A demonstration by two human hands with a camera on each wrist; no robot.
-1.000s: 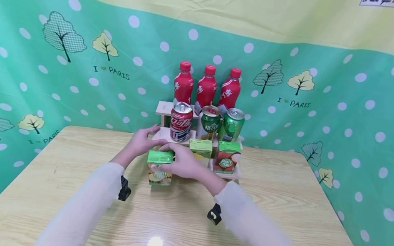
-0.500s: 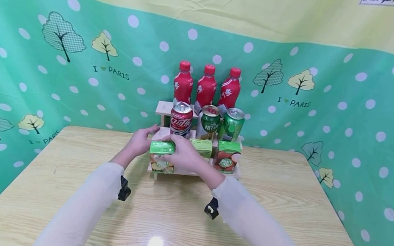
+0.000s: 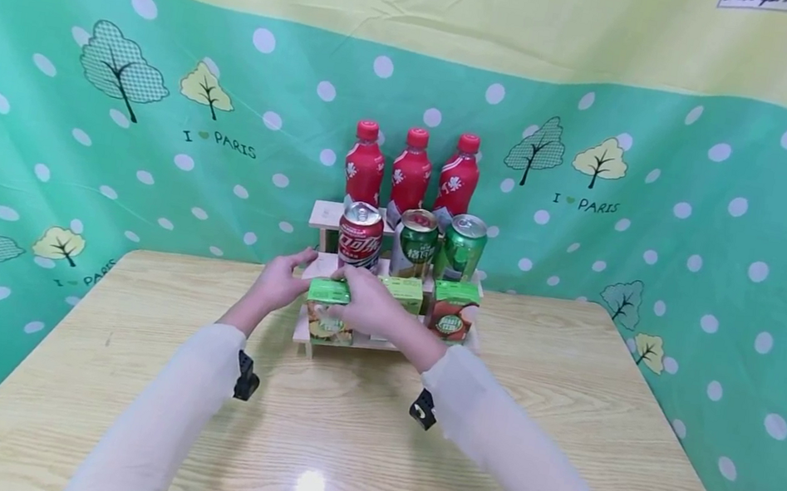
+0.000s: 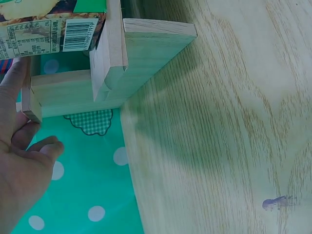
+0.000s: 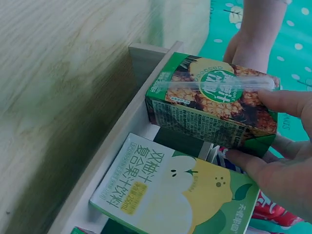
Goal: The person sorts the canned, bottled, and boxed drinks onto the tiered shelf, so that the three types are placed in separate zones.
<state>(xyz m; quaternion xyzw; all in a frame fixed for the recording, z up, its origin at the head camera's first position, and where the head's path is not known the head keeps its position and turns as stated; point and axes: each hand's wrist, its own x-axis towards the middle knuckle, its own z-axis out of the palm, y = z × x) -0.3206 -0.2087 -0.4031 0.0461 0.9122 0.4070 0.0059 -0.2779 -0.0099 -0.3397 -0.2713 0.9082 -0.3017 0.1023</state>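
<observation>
My right hand (image 3: 373,308) pinches a pineapple juice box (image 3: 326,325) by its upper end, between thumb and fingers. The box stands at the left end of the lowest tier of a small wooden shelf (image 3: 326,214). In the right wrist view, the clear straw packet on its front and the pineapple picture (image 5: 214,105) show. My left hand (image 3: 278,284) grips the left end of the shelf's middle board; the left wrist view shows fingers around this board (image 4: 31,102). Beside the held box stands a yellow-green pomelo juice box (image 5: 180,187), partly behind my right hand in the head view.
Another juice box (image 3: 454,313) stands at the lowest tier's right end. On the middle tier are a red cola can (image 3: 360,239), a dark green can (image 3: 415,244) and a green can (image 3: 463,249). Three red bottles (image 3: 411,177) stand on top, before a green curtain (image 3: 247,107).
My right hand has raised the pineapple juice box from in front of the shelf onto the lowest tier, then shifted it slightly right. The left hand keeps its grip on the shelf.
</observation>
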